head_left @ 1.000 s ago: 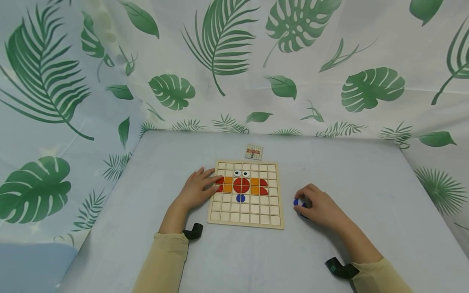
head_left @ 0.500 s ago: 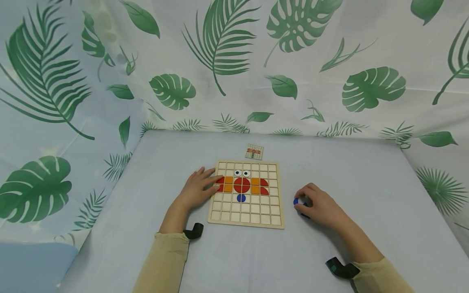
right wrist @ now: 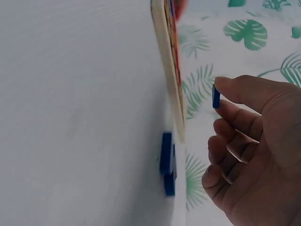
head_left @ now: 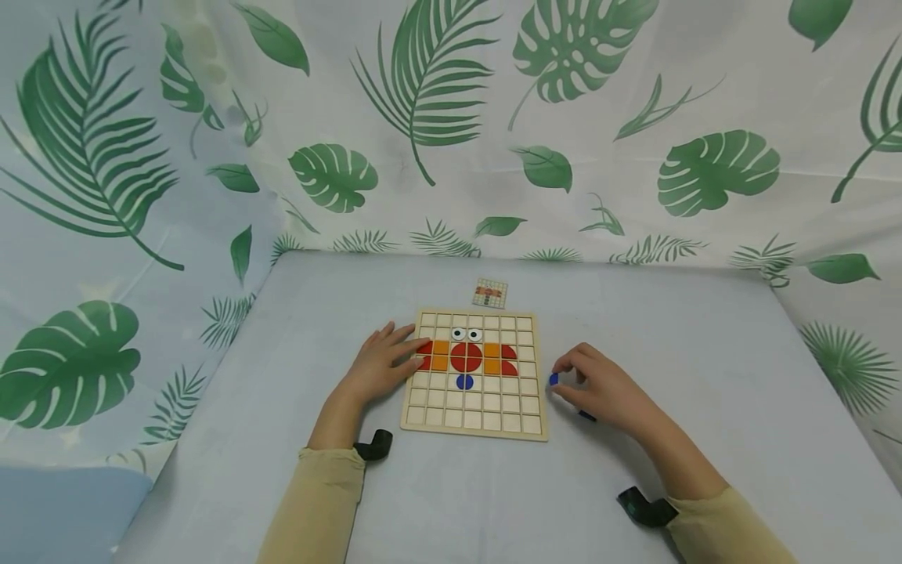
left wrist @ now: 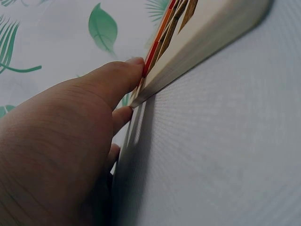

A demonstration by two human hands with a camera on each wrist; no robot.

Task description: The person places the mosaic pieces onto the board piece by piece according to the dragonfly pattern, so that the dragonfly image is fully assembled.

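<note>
A square wooden grid board (head_left: 474, 432) lies flat on the pale table. On it are two eye tiles (head_left: 459, 334), a red circle (head_left: 466, 357) made of several tiles, orange squares (head_left: 492, 358), red rounded tiles (head_left: 509, 360) and a blue round shape (head_left: 465, 382). My left hand (head_left: 377, 364) rests at the board's left edge, fingers relaxed; its thumb (left wrist: 124, 75) touches the side near a red tile. Just right of the board, my right hand (head_left: 599, 385) pinches a small blue tile (right wrist: 216, 96) between thumb and index finger, raised off the table.
More blue tiles (right wrist: 166, 153) lie on the table beneath my right hand. A small pattern card (head_left: 490, 294) lies behind the board. Leaf-printed cloth (head_left: 451, 157) hangs at the back and sides. Both wrists carry black mounts (head_left: 647, 507).
My right hand has lifted a blue tile and moved left toward the board, uncovering a dark blue piece on the table. My left hand stays at the board's edge.
</note>
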